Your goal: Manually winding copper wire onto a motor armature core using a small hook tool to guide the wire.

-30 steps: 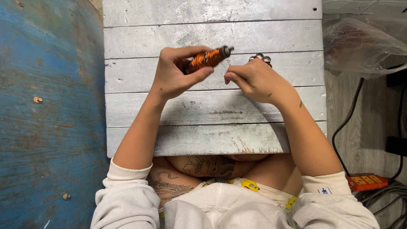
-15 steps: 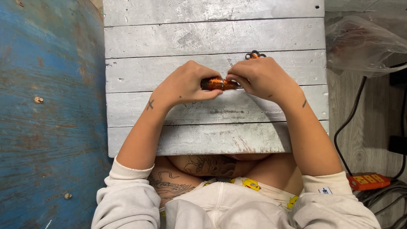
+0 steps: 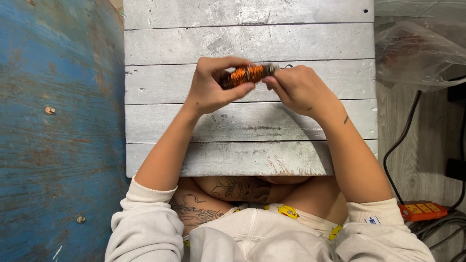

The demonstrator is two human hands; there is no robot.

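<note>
A small cylinder wound with orange copper-coloured wire [image 3: 245,74] is held level above a board of grey painted planks [image 3: 247,121]. My left hand [image 3: 213,87] grips its left end between thumb and fingers. My right hand [image 3: 298,88] pinches its right end, where a metal tip shows. A small dark object [image 3: 288,66] peeks out just behind my right hand's fingers on the board; what it is cannot be made out.
A worn blue surface [image 3: 58,131] lies to the left of the board. At the upper right is a clear plastic bag [image 3: 420,53]. A black cable [image 3: 405,140] runs down the right side to an orange power strip [image 3: 422,211].
Both hands have come together on the wire cylinder and lifted it a little further up the board. Earlier only my left hand held it, tilted.
</note>
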